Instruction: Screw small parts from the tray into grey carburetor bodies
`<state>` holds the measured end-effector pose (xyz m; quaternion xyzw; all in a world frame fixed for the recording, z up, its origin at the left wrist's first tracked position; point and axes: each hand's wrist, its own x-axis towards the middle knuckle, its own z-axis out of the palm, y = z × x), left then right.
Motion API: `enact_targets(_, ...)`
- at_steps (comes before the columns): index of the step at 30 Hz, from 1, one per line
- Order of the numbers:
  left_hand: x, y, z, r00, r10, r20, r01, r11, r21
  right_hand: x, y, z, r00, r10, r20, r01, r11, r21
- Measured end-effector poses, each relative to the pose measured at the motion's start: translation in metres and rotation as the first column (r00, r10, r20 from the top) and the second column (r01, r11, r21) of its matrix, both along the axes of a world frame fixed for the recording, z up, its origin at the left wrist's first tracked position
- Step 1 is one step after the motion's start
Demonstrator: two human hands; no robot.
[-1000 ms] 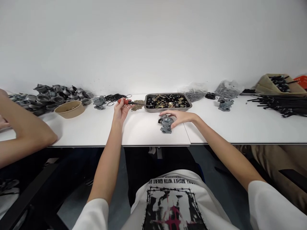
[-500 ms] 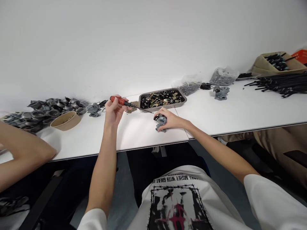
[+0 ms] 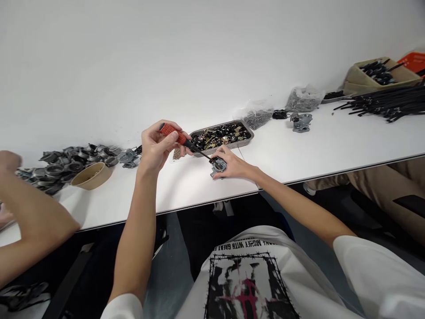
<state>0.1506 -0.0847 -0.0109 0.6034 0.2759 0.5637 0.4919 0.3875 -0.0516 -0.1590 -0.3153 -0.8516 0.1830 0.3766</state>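
My left hand [image 3: 156, 145] is closed around the red handle of a screwdriver [image 3: 173, 134]. Its dark shaft slants down to the right, and the tip reaches the grey metal carburetor body [image 3: 219, 165]. That carburetor is gripped by my right hand [image 3: 229, 162], fingers over its far side and thumb at the near side, low over the white table. Whether the tip sits in a screw is too small to tell. Just behind both hands stands a metal tray [image 3: 247, 141] of small black and brass parts. Small brass-coloured screws [image 3: 176, 154] lie in a pile beside my left hand.
Many grey castings [image 3: 66, 161] are heaped at left by a paper bowl [image 3: 99, 180]. One carburetor [image 3: 128, 158] stands near them, another [image 3: 301, 122] at right. Plastic bags [image 3: 303, 99], black cables [image 3: 381, 104] and a tan bin [image 3: 355, 84] line the right. A co-worker's arm [image 3: 40, 212] rests at left.
My left hand has moved right and brought the screwdriver, now steeper, down onto the carburetor. The carburetor has turned slightly in my right hand. The co-worker's hand at left has risen.
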Motion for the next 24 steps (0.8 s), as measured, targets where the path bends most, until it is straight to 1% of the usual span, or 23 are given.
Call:
enact_targets(3, 0.004, -0.002, 0.005, 1.000, -0.017, -0.004, 0.017, 1.000, -0.008, 0.000, -0.001, 0.002, 1.000, -0.002, 0.004, 0.002, 1.000, 0.010)
enact_targets(7, 0.007, -0.001, 0.007, 0.996, 0.008, 0.094, 0.004, 0.991, -0.130, -0.001, -0.001, 0.003, 1.000, 0.003, -0.003, -0.003, 1.000, 0.017)
enact_targets(10, 0.009, 0.001, 0.006, 0.996, 0.009, 0.091, 0.005, 0.989, -0.146, -0.001, -0.001, 0.003, 1.000, -0.004, 0.002, 0.004, 1.000, 0.006)
enact_targets(12, 0.011, 0.002, 0.005, 0.999, -0.006, 0.039, 0.010, 0.996, -0.088, -0.001, -0.001, 0.002, 1.000, -0.004, 0.002, 0.004, 1.000, 0.006)
enact_targets(14, 0.013, 0.004, 0.004, 0.998, -0.036, -0.056, 0.038, 0.999, 0.028, -0.001, -0.001, 0.002, 1.000, 0.000, -0.005, 0.000, 1.000, 0.017)
enact_targets(16, 0.015, 0.005, 0.004, 0.984, -0.052, -0.168, 0.078, 0.986, 0.150, -0.001, 0.000, 0.001, 1.000, 0.003, -0.010, -0.002, 1.000, 0.028)
enact_targets(18, 0.017, 0.006, 0.003, 0.966, -0.042, -0.257, 0.103, 0.968, 0.230, -0.001, 0.000, 0.001, 1.000, 0.004, -0.011, -0.003, 1.000, 0.028)
enact_targets(21, 0.019, 0.007, 0.003, 0.943, -0.018, -0.332, 0.117, 0.952, 0.282, 0.000, 0.001, 0.001, 1.000, 0.011, -0.007, -0.011, 1.000, 0.026)
enact_targets(24, 0.020, 0.008, 0.003, 0.930, -0.008, -0.368, 0.126, 0.946, 0.298, 0.000, 0.001, 0.001, 1.000, 0.014, -0.007, -0.014, 1.000, 0.026)
